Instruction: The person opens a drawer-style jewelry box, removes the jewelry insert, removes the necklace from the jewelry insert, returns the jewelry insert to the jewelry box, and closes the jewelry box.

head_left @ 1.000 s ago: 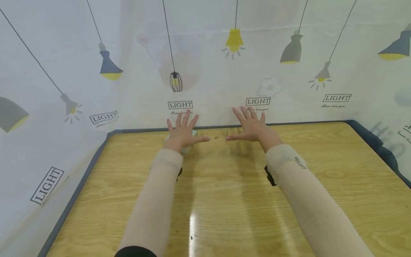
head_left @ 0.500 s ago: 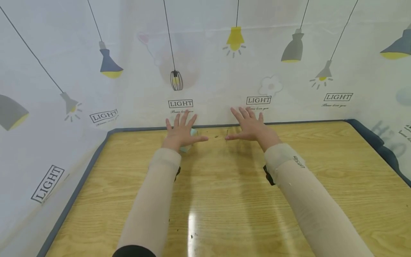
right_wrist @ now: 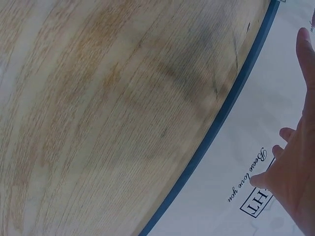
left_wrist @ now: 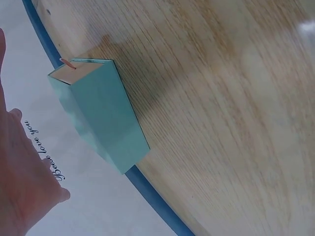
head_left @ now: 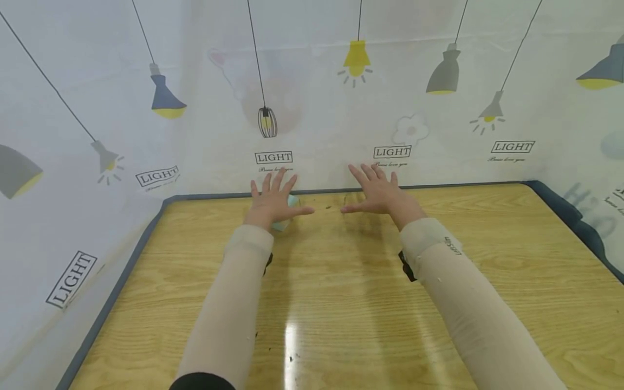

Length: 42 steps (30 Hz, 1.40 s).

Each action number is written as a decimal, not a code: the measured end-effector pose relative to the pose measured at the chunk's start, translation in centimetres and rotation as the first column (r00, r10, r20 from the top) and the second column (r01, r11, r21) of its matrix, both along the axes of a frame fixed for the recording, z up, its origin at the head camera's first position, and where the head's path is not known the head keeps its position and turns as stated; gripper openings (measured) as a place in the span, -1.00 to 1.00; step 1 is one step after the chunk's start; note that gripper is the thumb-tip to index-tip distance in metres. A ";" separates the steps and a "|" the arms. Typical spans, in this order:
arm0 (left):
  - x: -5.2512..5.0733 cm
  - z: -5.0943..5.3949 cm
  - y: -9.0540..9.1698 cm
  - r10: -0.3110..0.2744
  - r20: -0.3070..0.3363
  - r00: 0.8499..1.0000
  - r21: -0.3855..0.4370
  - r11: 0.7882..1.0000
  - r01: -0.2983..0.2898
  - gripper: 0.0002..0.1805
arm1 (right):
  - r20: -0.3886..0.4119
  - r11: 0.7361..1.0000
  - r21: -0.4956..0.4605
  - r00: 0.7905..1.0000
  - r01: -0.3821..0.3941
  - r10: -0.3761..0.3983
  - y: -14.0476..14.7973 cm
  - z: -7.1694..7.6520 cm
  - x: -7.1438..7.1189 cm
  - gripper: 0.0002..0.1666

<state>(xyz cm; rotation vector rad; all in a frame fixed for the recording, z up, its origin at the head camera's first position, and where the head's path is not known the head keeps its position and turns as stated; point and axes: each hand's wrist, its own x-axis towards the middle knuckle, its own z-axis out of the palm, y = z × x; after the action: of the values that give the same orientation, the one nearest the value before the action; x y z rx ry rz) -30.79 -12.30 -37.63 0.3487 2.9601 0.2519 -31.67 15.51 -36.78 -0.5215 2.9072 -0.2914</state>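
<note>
Pale teal box point(left_wrist: 103, 118) at the far edge of the wood-grain table point(head_left: 331, 292), mostly behind the left hand point(head_left: 268, 206) in the head view. In the left wrist view its long axis slants upper left to lower right, tan end point(left_wrist: 83, 71) toward upper left; can't tell if standing or lying. Left hand near it, right hand point(head_left: 384, 197) well apart; both: fingers straight, splayed, holding nothing. White sheet point(head_left: 322, 119) behind reads "LIGHT", "Beese love you"; right sleeve point(head_left: 478, 303) lettering too small.
</note>
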 end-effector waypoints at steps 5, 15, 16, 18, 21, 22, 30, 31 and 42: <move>-0.2 0.0 0.0 0.010 0.008 1.000 0.020 1.000 -0.010 0.16 | -0.004 1.000 -0.017 1.000 0.000 0.000 0.1 0.1 0.0 0.33; 0.2 0.4 -0.5 0.033 0.031 0.999 0.027 0.999 -0.034 0.14 | -0.014 0.998 -0.020 0.998 -0.060 0.060 -0.2 0.0 0.0 0.23; 0.2 0.4 -0.5 0.033 0.032 0.999 0.029 0.999 -0.034 0.14 | -0.012 0.998 -0.021 0.998 -0.062 0.062 -0.2 0.1 0.0 0.23; 0.3 0.5 -0.6 0.032 0.029 0.999 0.035 0.999 -0.033 0.14 | -0.011 0.998 -0.021 0.998 -0.062 0.062 -0.2 0.1 0.0 0.22; 0.4 0.5 -0.8 0.029 0.022 0.999 0.038 0.999 -0.030 0.13 | -0.001 0.998 -0.023 0.998 -0.059 0.059 -0.2 0.0 0.0 0.22; 0.4 0.5 -0.8 0.029 0.021 0.999 0.039 0.999 -0.030 0.13 | 0.001 0.998 -0.025 0.998 -0.059 0.059 -0.2 0.0 -0.1 0.21; -0.1 0.1 -1.1 0.046 0.020 0.999 0.020 0.999 -0.046 0.05 | 0.012 0.997 -0.036 0.998 -0.065 0.066 -0.2 0.0 0.0 0.14; -0.1 0.1 -1.1 0.051 0.024 0.998 0.020 0.998 -0.052 0.03 | 0.011 0.997 -0.036 0.998 -0.066 0.067 -0.2 0.0 0.0 0.12; 0.3 0.1 -1.3 0.080 0.047 0.996 0.036 0.996 -0.082 -0.02 | 0.052 0.998 -0.018 0.997 -0.059 0.060 -0.1 -0.4 -0.1 0.07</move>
<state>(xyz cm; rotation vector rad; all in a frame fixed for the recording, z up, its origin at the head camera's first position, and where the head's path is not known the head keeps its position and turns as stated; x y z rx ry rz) -30.49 -13.59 -37.48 0.2245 2.9312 0.3210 -31.76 15.43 -37.16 -0.5931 2.8353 -0.3166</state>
